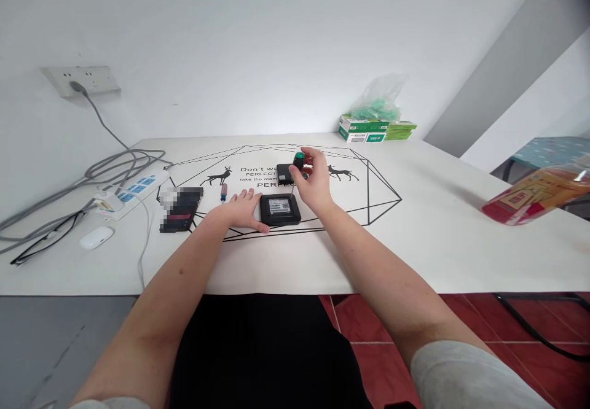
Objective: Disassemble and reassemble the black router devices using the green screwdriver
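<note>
My right hand [314, 179] is closed around a screwdriver [298, 161] with a green and black handle. Its thin shaft points down at the upper right corner of a black, square-cornered drive-like case [279, 209] that has a white printed label. My left hand [242, 210] lies flat on the table with fingers spread, its thumb at the case's lower left edge. Behind the case is another small black flat piece [284, 174], partly hidden by my right hand. A second, smaller screwdriver [224, 192] lies beyond my left fingers.
A phone [187, 210], partly blurred out, lies left of my left hand. Farther left are a power strip [138, 189], a white earbud case [96, 237], glasses [48, 237] and cables. Green-white boxes [364, 129] stand by the wall. A colourful packet [530, 195] sits at right.
</note>
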Tool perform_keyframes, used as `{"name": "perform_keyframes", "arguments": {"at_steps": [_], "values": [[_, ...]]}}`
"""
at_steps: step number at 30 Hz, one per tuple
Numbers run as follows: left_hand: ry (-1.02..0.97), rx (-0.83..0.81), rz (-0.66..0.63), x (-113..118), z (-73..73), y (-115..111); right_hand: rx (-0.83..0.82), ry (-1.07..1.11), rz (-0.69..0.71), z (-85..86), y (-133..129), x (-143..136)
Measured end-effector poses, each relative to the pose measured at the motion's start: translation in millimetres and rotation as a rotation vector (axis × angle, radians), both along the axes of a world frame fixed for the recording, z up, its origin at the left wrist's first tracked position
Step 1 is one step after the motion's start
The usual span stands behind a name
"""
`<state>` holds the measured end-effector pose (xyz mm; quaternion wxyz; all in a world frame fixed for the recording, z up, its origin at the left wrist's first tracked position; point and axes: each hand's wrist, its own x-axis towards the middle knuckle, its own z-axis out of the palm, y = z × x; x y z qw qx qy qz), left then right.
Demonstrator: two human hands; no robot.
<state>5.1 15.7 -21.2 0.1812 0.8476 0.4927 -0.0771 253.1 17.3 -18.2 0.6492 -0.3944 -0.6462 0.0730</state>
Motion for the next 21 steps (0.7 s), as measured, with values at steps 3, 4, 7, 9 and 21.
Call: {"name": "perform_keyframes", "arguments": {"at_steps": [3, 4, 7, 9, 21], "values": [[0.019, 0.004, -0.002, 0, 0.7, -1, 0.020, 0.025, -0.011, -0.1, 1, 1], [0.027, 0.005, -0.001, 0, 1.1, -2, 0.022, 0.032, -0.015, -0.4, 1, 1], [0.032, -0.005, 0.005, 0, 2.3, -1, 0.015, 0.061, -0.018, -2.4, 2, 1], [-0.024, -0.010, 0.018, 0, 2.5, 1, 0.009, 0.094, -0.008, -4.6, 3, 1], [-0.656, 0.356, -0.024, 9, -10.5, 15, -0.071, 0.179, 0.044, -23.3, 12, -10]]}}
